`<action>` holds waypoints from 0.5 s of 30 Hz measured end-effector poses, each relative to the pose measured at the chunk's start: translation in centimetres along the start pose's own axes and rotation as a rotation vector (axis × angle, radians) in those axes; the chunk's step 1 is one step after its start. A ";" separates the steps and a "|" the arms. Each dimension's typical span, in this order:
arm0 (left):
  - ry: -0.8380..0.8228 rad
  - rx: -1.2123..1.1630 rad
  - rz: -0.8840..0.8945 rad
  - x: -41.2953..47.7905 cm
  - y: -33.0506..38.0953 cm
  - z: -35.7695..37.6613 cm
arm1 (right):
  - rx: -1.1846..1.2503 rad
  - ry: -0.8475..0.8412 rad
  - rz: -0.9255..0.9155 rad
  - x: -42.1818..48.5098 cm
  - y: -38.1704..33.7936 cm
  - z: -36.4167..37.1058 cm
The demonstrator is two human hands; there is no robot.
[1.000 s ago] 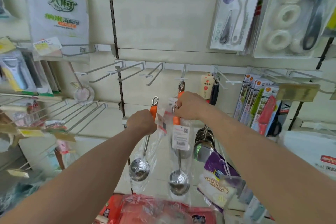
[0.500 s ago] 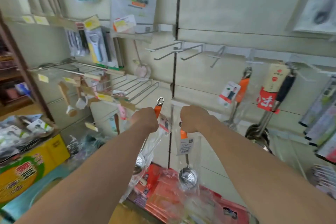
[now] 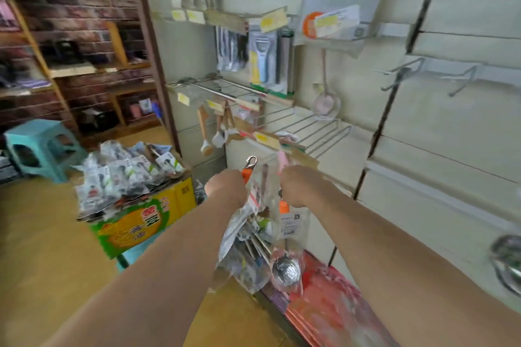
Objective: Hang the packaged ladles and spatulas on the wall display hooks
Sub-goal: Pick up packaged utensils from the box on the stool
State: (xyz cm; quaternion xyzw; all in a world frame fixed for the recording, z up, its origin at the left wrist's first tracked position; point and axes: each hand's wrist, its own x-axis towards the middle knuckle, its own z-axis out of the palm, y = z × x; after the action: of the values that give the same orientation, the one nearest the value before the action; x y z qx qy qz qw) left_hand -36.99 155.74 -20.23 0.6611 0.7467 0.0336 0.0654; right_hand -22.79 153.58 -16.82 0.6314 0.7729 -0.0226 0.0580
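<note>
Orange-handled ladle [image 3: 248, 171] in its clear bag sits at frame centre, clenched in my left hand [image 3: 225, 189], its metal clip poking above the fist. Just right of it, my right hand [image 3: 301, 189] grasps a second packaged ladle [image 3: 285, 270], bowl hanging low. Wire wall hooks [image 3: 406, 72] sit upper right, well apart from both.

The left ladle [image 3: 248, 172] hung upright in my left grip [image 3: 225, 186]. Its orange handle and steel clasp loop stood above my fist, and its clear sleeve trailed crumpled below, the bowl lost in blur. The right ladle [image 3: 285, 267] hung from my right grip [image 3: 298, 186], with its orange handle just under my fist, a white label on its clear sleeve and its shiny steel bowl lowest. Both hung well below the bare wire hooks [image 3: 406, 72], up to the right.
</note>
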 end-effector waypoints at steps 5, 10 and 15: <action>-0.008 -0.038 -0.106 3.1 -7.0 -0.9 | 0.019 -0.011 -0.061 5.0 -6.2 -0.5; 0.007 -0.047 -0.166 6.4 -13.8 -2.2 | -0.008 0.010 -0.138 9.4 -12.5 -2.0; 0.040 -0.064 -0.214 9.2 -20.4 -3.5 | -0.023 0.048 -0.215 13.8 -18.3 -3.2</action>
State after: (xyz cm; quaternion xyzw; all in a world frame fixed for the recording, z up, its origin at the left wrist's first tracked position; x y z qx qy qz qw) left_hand -58.59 162.52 -20.08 0.5744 0.8127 0.0634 0.0747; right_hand -43.62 163.71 -16.00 0.5447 0.8375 -0.0048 0.0438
